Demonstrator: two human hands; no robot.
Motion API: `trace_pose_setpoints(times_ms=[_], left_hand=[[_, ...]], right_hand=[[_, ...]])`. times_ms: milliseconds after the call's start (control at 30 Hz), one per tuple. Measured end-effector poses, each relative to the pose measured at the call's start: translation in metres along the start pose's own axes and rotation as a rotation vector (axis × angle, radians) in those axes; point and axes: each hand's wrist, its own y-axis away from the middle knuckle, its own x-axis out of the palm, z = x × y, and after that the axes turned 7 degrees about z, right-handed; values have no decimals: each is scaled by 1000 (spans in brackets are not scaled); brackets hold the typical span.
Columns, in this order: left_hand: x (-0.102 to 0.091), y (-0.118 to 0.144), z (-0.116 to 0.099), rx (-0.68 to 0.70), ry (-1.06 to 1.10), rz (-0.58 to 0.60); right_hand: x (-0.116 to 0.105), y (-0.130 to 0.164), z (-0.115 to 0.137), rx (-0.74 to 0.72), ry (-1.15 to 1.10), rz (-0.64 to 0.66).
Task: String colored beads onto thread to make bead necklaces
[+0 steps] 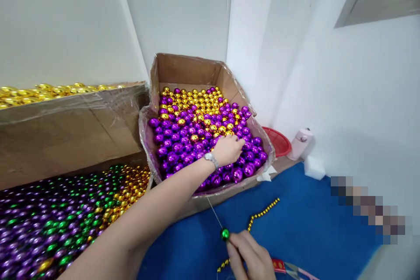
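we reach for beads while stringing

our left hand (228, 149) curls shut on purple beads (183, 148) in the box (183, 68) at twelve o'clock; our right hand (251, 256) pinches a green bead (225, 233), steadying its thin needle (215, 215).

Left hand (228, 149) reaches into a cardboard box (183, 70) of purple and gold balls (197, 131), fingers curled down among them (wristwatch (211, 159) on that wrist); right hand (251, 256) low in view, pinching a green ball (225, 233) threaded on a thin wire (215, 212); strand of small gold beads (262, 214) lying on blue surface (305, 227); red lid (278, 140) beside box.
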Motion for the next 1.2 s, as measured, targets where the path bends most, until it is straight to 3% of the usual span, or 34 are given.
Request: trace_pose_setpoints(times_ms=[133, 200, 267, 367, 567, 733, 967, 1200], left_hand=[[-44, 60, -2, -114, 251, -97], [-59, 103, -8, -235, 844, -176], [-66, 145, -17, -354, 1274, -253], [-62, 193, -29, -466, 1508, -382], [-51, 237, -35, -553, 1572, -548], [-51, 251, -38, -523, 1522, -522], [-37, 267, -51, -471, 1173, -443], [-28, 281, -56, -505, 1298, -470]], right_hand=[[-20, -9, 6, 12, -95, 68], [-24, -11, 8, 0, -117, 91], [-21, -13, 12, -29, -129, 121], [-12, -14, 18, -94, -125, 168], [-1, -13, 31, -136, -99, 267], [1, -10, 32, -163, -27, 321], [11, -5, 28, -214, 91, 291], [18, 1, 33, -180, -57, 333]])
